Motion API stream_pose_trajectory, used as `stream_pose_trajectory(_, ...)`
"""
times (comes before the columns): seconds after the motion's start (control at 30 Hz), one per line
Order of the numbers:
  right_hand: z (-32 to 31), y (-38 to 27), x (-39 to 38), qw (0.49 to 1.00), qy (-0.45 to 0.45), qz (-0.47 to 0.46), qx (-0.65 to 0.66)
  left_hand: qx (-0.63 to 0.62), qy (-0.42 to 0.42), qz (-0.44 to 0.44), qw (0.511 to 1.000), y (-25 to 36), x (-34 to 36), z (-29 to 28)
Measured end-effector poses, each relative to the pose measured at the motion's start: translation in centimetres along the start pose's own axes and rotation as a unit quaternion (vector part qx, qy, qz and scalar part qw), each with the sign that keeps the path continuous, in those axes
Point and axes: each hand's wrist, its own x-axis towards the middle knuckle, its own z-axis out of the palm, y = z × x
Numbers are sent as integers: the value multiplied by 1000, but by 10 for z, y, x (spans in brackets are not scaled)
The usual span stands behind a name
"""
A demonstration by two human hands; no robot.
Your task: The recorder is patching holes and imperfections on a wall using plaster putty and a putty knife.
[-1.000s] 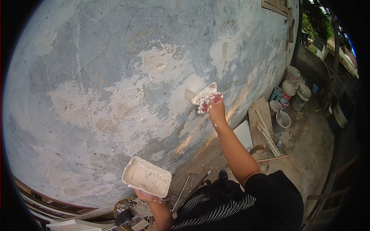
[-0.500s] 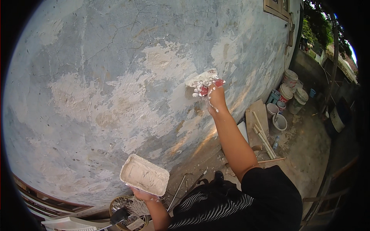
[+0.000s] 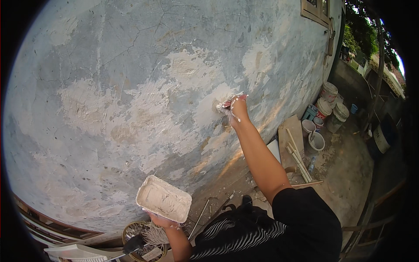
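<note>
In my right hand [image 3: 238, 112] is a red-handled putty knife [image 3: 227, 104], its blade pressed near the wall's surface and smeared with white filler. White blobs cling to the hand and fingers. The blade is mostly hidden behind the hand and filler. A fresh pale patch [image 3: 209, 102] spreads on the cracked blue-grey wall [image 3: 126, 26] around the tool. Low at the left, my left hand [image 3: 163, 221] supports a rectangular tub [image 3: 187, 208] from beneath. Off-white filler [image 3: 162, 198] coats its inside.
Several buckets [image 3: 324, 106] stand along the wall's foot at the right, beside a leaning board [image 3: 286, 131] and pale sticks [image 3: 300, 162]. Below the tub is a round basket [image 3: 127, 231] with a mop-like bundle of strings [image 3: 156, 235]. A window frame [image 3: 315, 12] sits upper right.
My right hand and putty knife have moved slightly left and tilted, so less of the blade shows. Filler has spread on the wall there. The tub stays about where it was.
</note>
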Motion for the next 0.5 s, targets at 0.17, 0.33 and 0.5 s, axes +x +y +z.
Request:
stream_pose_trajectory(0.17, 14, -43, -41, 995, -77, 50, 38, -12, 8, -43, 999, -2, 3, -2)
stream_pose_trajectory(0.33, -20, -42, -44, 995, -74, 2, -68, -10, -9, -41, 999, -6, 1, 8)
stream_pose_trajectory(0.5, -44, 12, -9, 985, -71, 24, -157, -11, -3, -37, 999, -6, -3, 13)
